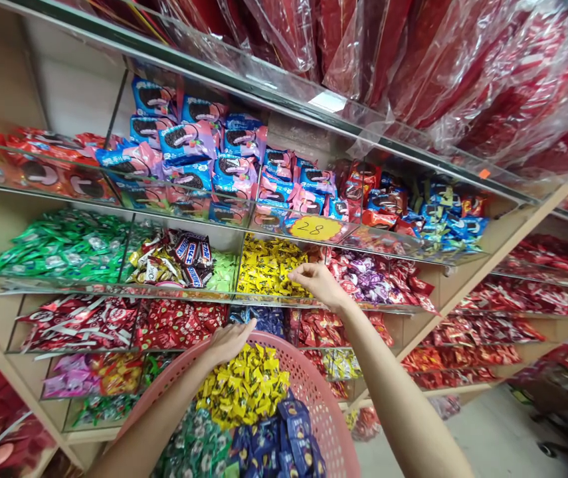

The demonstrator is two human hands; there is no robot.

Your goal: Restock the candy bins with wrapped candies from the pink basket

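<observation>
My right hand point(319, 283) reaches over the shelf compartment of small yellow-wrapped candies point(270, 264). Its fingers are closed in a pinch at the candies' right side; anything between the fingertips is too small to make out. My left hand point(234, 342) is closed over the far rim of a pink perforated plastic basket point(324, 398), its fingertips partly hidden. Inside the basket lie yellow-wrapped candies point(246, 385) toward the far side, green-wrapped candies point(194, 441) at near left and dark blue packets point(278, 441) at near right.
Above stand blue-and-pink cookie packs point(187, 139) behind a clear shelf lip with a yellow "28" tag point(316, 228). Green candies point(69, 245) and Snickers bars point(191, 257) fill compartments to the left. Red plastic-wrapped packages point(388, 60) overhang the top. Purple candies point(368, 275) sit right.
</observation>
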